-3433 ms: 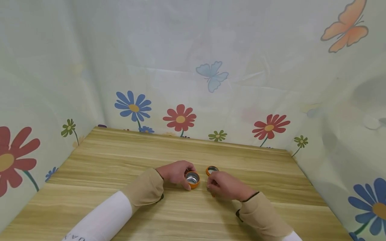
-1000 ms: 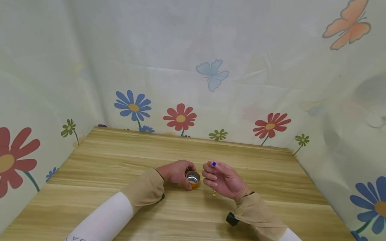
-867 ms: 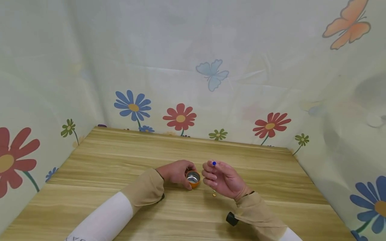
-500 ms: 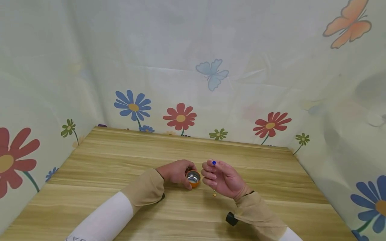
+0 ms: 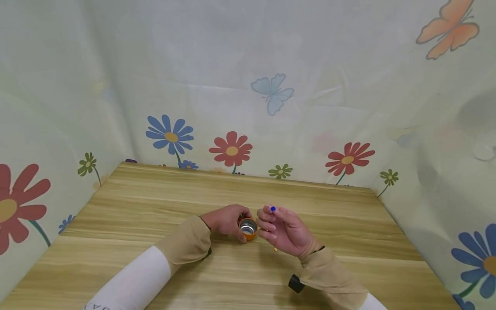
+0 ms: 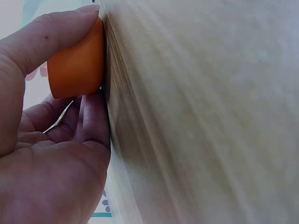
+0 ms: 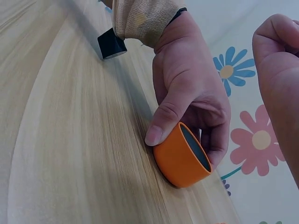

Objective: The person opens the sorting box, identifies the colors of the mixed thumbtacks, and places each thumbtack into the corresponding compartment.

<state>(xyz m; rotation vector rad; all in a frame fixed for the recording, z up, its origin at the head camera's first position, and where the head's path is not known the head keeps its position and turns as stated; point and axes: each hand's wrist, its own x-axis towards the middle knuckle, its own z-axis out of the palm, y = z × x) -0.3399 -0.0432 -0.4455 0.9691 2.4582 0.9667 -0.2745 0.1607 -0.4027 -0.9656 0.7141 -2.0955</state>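
My left hand [image 5: 228, 221] grips a small round orange tin [image 5: 251, 236], open at the top with a shiny metal inside, standing on the table. In the left wrist view, the thumb and fingers curl round the tin's orange wall [image 6: 77, 70]. Just right of the tin, my right hand [image 5: 284, 230] is raised, palm turned toward me. A tiny round blue bead [image 5: 273, 209] is pinched at its fingertips. The right wrist view shows only part of this hand [image 7: 285, 70], and the bead is outside it. Below the palm lies a tiny gold-coloured bead [image 5: 275, 249].
The pale wood-grain table [image 5: 186, 193] meets a flower-printed cloth wall [image 5: 213, 99] at the back and sides. A black wrist piece [image 5: 296, 283] sticks out under my right sleeve.
My right hand has lifted from the table and turned palm up with the blue bead. An orange-rimmed lid seen earlier beside it is hidden now. The left hand stays on the tin.
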